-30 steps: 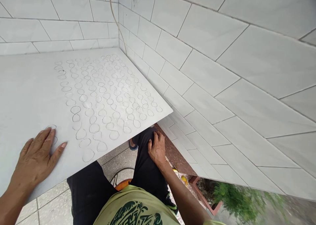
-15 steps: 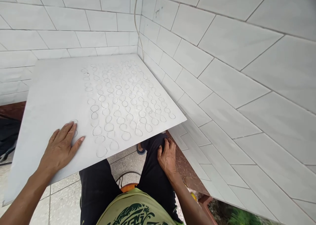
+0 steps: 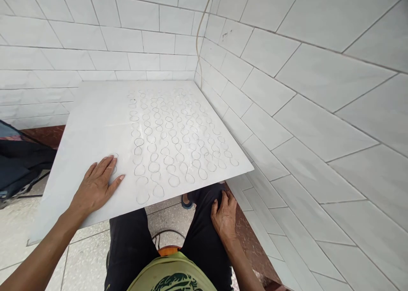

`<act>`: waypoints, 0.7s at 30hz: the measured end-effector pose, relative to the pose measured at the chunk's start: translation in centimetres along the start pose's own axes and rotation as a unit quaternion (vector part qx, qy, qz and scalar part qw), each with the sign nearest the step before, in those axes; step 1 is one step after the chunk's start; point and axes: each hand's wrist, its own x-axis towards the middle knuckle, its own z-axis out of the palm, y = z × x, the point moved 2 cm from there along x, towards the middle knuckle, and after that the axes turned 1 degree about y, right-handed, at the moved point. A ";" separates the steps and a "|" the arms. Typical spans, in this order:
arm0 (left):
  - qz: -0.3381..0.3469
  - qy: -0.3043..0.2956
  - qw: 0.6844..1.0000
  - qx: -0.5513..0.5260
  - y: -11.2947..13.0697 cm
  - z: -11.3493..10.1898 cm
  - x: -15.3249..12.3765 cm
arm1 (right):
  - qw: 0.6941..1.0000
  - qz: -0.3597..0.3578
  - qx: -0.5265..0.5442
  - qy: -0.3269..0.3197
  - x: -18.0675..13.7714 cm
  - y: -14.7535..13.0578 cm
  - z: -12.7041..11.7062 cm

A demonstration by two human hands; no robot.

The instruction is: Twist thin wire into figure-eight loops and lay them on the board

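A large white board or sheet stretches out in front of me, its right part covered with rows of thin drawn loops like figure eights. My left hand lies flat on its left part, fingers stretched out and holding nothing. One drawn loop shows partly beside those fingertips; the hand hides some of it. Below the board's near edge, my right hand rests on my right knee, over dark trousers. Its fingers curve loosely over the knee, with nothing visible in them.
White tiled walls meet in a corner behind and right of the board. A thin cable hangs down that corner. Dark fabric on a frame stands at the left. Speckled floor tiles and a reddish-brown ledge show lower down.
The view has turned a little left, so the board and both hands appear farther right. More of the dark fabric shows at left. Both hands keep their places on the board and knee.
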 end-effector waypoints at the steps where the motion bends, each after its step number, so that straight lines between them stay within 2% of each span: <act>1: -0.001 -0.001 1.000 0.002 0.1 -0.1 0.0 | 1.000 0.000 0.002 0.002 0.0 0.0 0.0; 6: -0.007 -0.009 1.000 0.010 0.3 -0.2 -0.2 | 1.000 0.001 0.007 0.010 -0.1 0.1 0.3; 15: -0.011 -0.016 1.000 0.006 0.1 0.0 -0.3 | 1.000 -0.014 0.005 -0.016 0.1 0.1 0.3; 21: -0.001 -0.011 1.000 0.001 0.2 -0.1 -0.3 | 0.998 -0.028 0.048 -0.042 0.8 -0.5 2.8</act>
